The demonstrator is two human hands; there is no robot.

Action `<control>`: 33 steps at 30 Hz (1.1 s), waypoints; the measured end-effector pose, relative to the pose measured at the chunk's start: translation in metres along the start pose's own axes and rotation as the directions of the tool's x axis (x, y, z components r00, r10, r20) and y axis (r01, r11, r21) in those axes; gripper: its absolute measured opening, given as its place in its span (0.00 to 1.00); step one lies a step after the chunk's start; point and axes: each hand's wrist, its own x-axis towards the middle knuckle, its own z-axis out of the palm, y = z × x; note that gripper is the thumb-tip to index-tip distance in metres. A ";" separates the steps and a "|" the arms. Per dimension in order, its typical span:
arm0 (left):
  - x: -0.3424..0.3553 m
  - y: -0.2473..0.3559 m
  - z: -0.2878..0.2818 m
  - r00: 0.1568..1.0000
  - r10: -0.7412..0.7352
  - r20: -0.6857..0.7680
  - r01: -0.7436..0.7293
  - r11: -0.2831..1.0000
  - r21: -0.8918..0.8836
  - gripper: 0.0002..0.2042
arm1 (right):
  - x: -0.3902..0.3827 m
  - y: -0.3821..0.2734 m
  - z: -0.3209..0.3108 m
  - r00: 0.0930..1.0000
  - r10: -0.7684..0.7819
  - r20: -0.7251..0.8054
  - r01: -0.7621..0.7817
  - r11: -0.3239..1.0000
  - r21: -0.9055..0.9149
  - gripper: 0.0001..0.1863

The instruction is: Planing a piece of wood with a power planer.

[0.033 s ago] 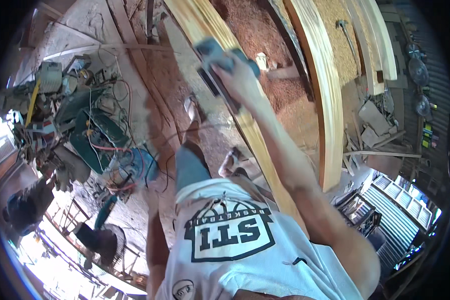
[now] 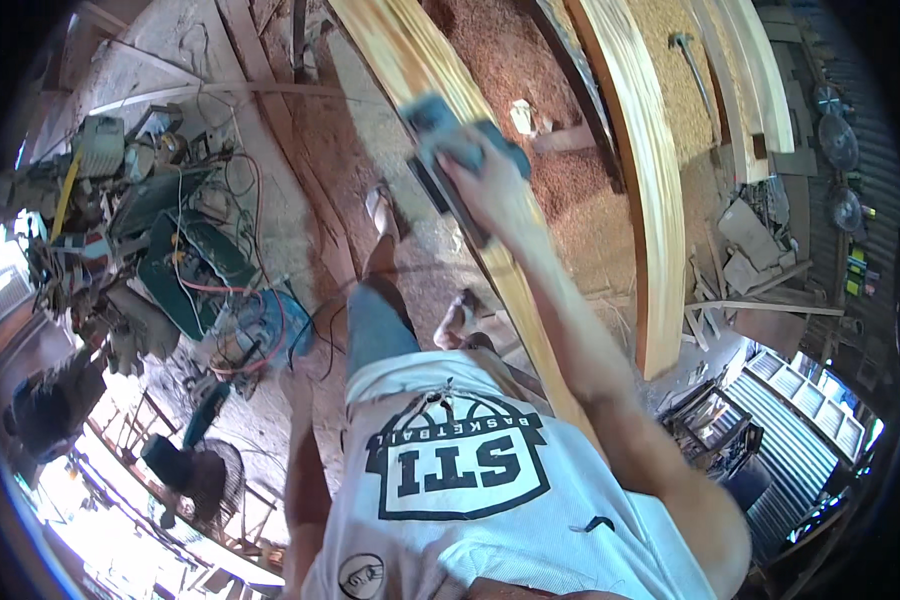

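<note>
My right hand (image 2: 485, 185) is stretched forward and grips a blue-grey power sander (image 2: 448, 128). The tool rests on the narrow face of a long pale wooden plank (image 2: 395, 50) that runs from the top of the view down toward my body. My left arm (image 2: 305, 480) hangs down beside my white printed shirt. Its hand lies low against the floor background, and I cannot make out its fingers. My sandalled feet (image 2: 382, 210) stand on the floor left of the plank.
A second long pale plank (image 2: 650, 200) lies to the right, over a floor covered in sawdust (image 2: 510, 70). A heap of green machines, tools and cables (image 2: 180, 250) fills the left side. A dark fan (image 2: 200, 470) stands at lower left, and louvred frames (image 2: 800, 450) at lower right.
</note>
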 end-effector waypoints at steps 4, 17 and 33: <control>-0.013 0.058 -0.010 0.981 -0.172 0.087 0.188 0.956 -0.226 0.20 | -0.209 0.131 -0.042 0.987 0.136 -0.085 -0.138 0.990 -0.014 0.32; -0.073 0.155 -0.019 0.983 0.180 0.031 -0.115 0.745 -0.657 0.13 | -0.528 0.268 -0.146 0.861 0.508 -0.021 -0.508 0.861 0.024 0.29; -0.391 -0.019 0.132 0.795 -0.566 0.220 0.266 0.000 -0.964 0.17 | -0.570 0.339 -0.100 0.951 0.236 -0.200 -0.203 0.963 0.176 0.20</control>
